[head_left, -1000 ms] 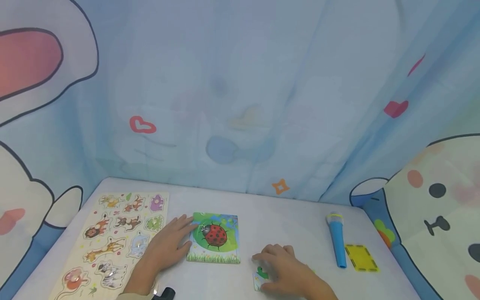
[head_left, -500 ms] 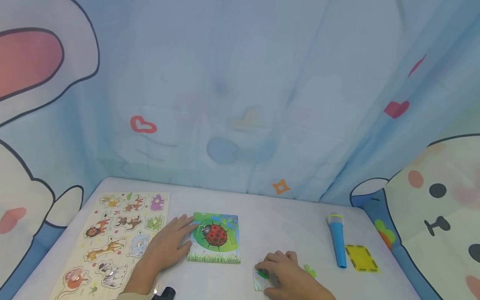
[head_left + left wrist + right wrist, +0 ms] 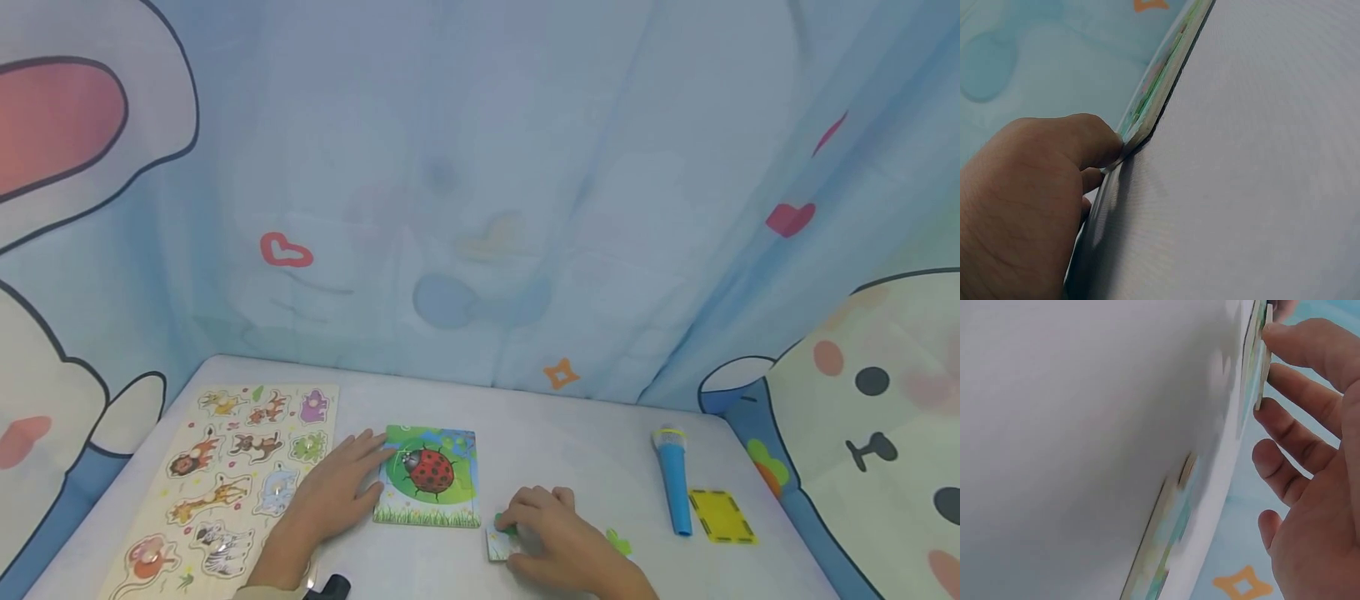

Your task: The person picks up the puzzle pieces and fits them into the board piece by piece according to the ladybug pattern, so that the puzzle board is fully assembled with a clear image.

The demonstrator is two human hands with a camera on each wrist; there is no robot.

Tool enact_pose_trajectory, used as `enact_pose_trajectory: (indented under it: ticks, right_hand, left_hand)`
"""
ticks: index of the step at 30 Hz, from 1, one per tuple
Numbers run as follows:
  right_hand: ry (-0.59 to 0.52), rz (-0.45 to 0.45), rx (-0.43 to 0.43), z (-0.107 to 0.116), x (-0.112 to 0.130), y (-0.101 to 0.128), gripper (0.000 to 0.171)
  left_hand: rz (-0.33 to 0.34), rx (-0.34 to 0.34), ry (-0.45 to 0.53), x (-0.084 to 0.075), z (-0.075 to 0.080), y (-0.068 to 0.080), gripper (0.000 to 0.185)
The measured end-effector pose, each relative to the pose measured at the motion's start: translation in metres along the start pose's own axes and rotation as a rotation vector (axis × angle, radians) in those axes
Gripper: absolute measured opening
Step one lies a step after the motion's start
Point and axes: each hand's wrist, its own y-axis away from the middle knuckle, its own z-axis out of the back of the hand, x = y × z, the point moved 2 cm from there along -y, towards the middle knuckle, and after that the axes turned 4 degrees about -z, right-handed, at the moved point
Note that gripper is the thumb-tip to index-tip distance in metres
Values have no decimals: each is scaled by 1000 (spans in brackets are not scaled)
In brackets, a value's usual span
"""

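A square ladybug picture board lies flat at the middle of the table. My left hand rests at its left side, fingers extended, fingertips on the border; in the left wrist view the thumb touches the corner of the board's edge. To the right of the board, my right hand pinches a small flat puzzle piece, white and green on its face. Its thin edge shows between thumb and fingers in the right wrist view. The hand hides part of the piece.
Behind the right hand lies a green-marked piece, mostly hidden. A blue toy microphone and a yellow square frame lie farther right. An animal peg puzzle board takes up the left side. A printed curtain hangs behind the table.
My right hand has shifted left with the puzzle piece, closer to the ladybug board. More of the green-marked piece behind it now shows. The left hand has stayed still.
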Motion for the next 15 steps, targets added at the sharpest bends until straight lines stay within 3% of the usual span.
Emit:
enact_pose_trajectory:
  ticks: [5,15]
  right_hand:
    - [16,24,-53,-4,8,-14,27]
    - [38,20,-77,-12,26,-51,23]
  left_hand:
    - [-1,-4,2,0,0,0,47]
    - [-4,-9,0,0,0,0,47]
